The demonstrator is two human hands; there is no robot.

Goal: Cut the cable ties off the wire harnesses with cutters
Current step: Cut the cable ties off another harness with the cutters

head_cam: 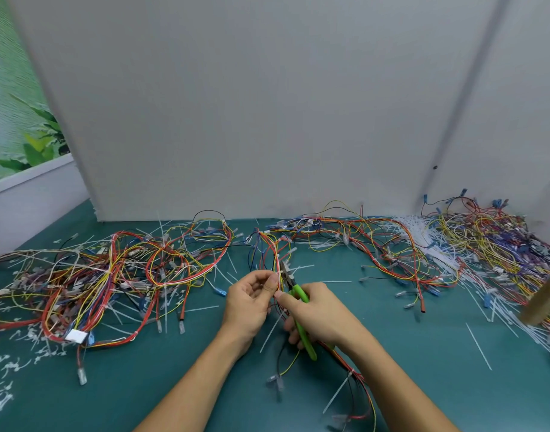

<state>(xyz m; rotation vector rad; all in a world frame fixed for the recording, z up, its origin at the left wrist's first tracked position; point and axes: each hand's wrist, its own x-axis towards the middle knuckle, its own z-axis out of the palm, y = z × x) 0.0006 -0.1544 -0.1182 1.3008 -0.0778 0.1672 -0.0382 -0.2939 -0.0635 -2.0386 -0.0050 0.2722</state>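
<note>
Over a green desk (407, 338), the left hand (252, 300) pinches a wire harness (267, 247) in its grip at a white cable tie (279, 272). The right hand (320, 313) grips green cutters (298, 293), tips at the tie. The next move is likely a squeeze that spares the wires.

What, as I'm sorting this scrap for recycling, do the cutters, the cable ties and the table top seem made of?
Cutter handles: smooth bright green, likely plastic or rubber sleeves. Cutter head: dark grey, probably steel. Loose cable tie: thin, pale, translucent strip, likely nylon-type plastic. Table top: matte teal, perhaps a rubber or vinyl mat; uncertain.
</note>
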